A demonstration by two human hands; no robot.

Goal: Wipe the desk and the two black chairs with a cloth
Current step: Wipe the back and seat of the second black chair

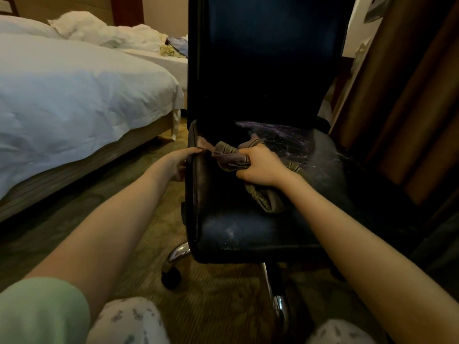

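Right hand (260,167) is clenched in a fist round a bunched brownish cloth (229,158), knuckles up, pressing it down on the seat of the black chair (248,232). Part of the cloth sticks out toward the seat's left edge, and another fold trails out beneath the wrist toward the front of the seat. The left hand (181,161) grips the seat's left edge, fingers hooked over the top of the rim and the palm against its side, just beside the cloth's near end. The chair faces the camera with its tall backrest upright, and its seat shows pale speckled scuffs near the front and purplish streaks toward the back on the right. Under the seat, a chrome leg (177,254) ends in a dark caster on the patterned carpet (218,306). A bed (74,95) with a white duvet stands to the left, apart from the chair, and crumpled white linen (111,33) lies on a second bed behind it. Brown curtains (409,108) hang close on the chair's right. At the bottom edge are a pale green sleeve (42,311) and two knees (129,321) in light printed fabric.
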